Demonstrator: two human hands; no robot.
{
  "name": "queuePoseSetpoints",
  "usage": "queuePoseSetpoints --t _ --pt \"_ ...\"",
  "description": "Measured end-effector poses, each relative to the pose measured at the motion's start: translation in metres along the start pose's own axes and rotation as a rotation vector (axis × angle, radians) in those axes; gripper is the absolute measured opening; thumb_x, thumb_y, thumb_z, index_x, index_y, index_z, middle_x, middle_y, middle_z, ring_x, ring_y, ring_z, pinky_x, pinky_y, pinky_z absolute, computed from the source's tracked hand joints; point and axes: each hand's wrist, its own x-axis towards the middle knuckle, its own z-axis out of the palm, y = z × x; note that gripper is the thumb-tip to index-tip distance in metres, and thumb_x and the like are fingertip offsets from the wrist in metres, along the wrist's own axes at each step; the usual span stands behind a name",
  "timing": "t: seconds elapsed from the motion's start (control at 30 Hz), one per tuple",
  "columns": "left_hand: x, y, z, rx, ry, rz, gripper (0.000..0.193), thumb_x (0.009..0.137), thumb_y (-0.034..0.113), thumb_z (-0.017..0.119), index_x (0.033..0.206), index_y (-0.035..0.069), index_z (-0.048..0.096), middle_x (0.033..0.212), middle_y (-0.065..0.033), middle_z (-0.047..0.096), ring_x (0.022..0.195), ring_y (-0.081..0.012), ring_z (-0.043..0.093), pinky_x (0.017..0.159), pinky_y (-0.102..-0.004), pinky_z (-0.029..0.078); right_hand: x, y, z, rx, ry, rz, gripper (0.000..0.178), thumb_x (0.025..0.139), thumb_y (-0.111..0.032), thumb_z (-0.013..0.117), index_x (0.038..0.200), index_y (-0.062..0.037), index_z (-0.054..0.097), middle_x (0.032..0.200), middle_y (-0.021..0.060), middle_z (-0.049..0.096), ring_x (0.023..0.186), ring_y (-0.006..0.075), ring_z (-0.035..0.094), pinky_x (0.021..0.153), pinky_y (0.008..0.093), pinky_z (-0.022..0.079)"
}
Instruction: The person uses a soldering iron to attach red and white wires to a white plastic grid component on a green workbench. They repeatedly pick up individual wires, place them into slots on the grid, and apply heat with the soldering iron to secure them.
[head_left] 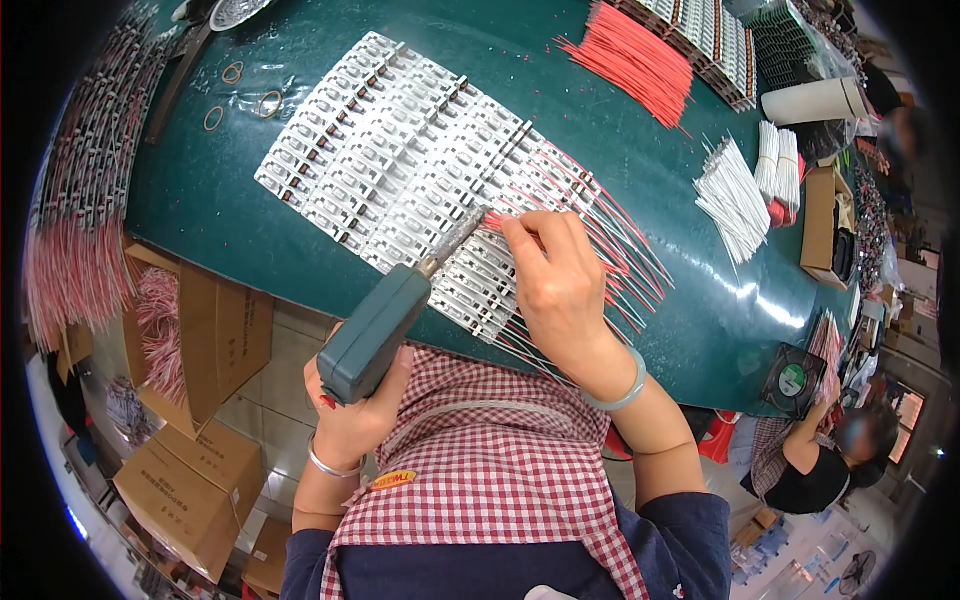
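My left hand [362, 405] is wrapped round a dark green soldering gun [376, 332], its metal barrel slanting up to the right. The gun's tip meets a large panel of small white parts [400, 150], laid out in rows on the table. My right hand [560, 285] is closed in a pinch right beside that tip, on a thin red wire [491, 222] whose end is partly hidden by the fingers. Red and white wires [625, 235] fan out to the right from the panel's last row, some passing under my right hand.
The green table [590, 165] carries a bundle of red wires [635, 60], bundles of white wires [735, 200], rubber bands [270, 103] and a small black fan [795, 380]. Wired strips [85, 190] hang at the left, above cardboard boxes [190, 490]. A co-worker [815, 455] sits at the right.
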Motion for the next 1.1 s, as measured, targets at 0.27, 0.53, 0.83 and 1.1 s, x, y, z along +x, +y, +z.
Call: queuePoseSetpoints --t 0.27,0.53,0.83,1.1 --pt "-0.011 -0.003 -0.003 -0.006 0.058 -0.133 0.019 0.079 0.004 0.077 0.097 -0.002 0.073 0.083 -0.0095 0.074 0.069 -0.0160 0.070 0.064 -0.0276 0.054 0.001 0.000 0.000 -0.014 0.005 0.000 0.028 0.071 0.003 0.064 0.099 0.0068 0.067 0.090 0.0117 0.058 0.079 0.0249 0.056 0.060 0.0328 0.048" --pt "-0.010 0.002 -0.002 -0.024 0.085 -0.032 0.019 0.079 0.002 0.077 0.097 -0.002 0.073 0.086 -0.0098 0.075 0.073 -0.0157 0.072 0.067 -0.0268 0.056 -0.003 -0.001 0.001 -0.006 0.042 -0.012 0.031 0.071 0.002 0.063 0.102 0.0065 0.066 0.091 0.0116 0.059 0.080 0.0261 0.056 0.063 0.0336 0.048" --pt "-0.014 0.000 -0.005 -0.020 0.067 -0.025 0.019 0.079 0.000 0.076 0.096 -0.003 0.072 0.086 -0.0095 0.073 0.072 -0.0154 0.070 0.066 -0.0264 0.054 -0.007 -0.010 0.001 0.028 0.021 -0.001 0.035 0.068 0.003 0.063 0.103 0.0062 0.066 0.089 0.0115 0.058 0.081 0.0258 0.054 0.062 0.0337 0.047" --pt "-0.013 -0.002 -0.005 -0.025 0.039 -0.015 0.016 0.078 -0.003 0.074 0.094 -0.004 0.070 0.085 -0.0092 0.069 0.070 -0.0136 0.064 0.063 -0.0258 0.051 -0.007 -0.011 0.001 0.001 -0.005 0.003 0.033 0.070 0.003 0.063 0.103 0.0061 0.067 0.088 0.0106 0.056 0.080 0.0253 0.053 0.061 0.0339 0.047"
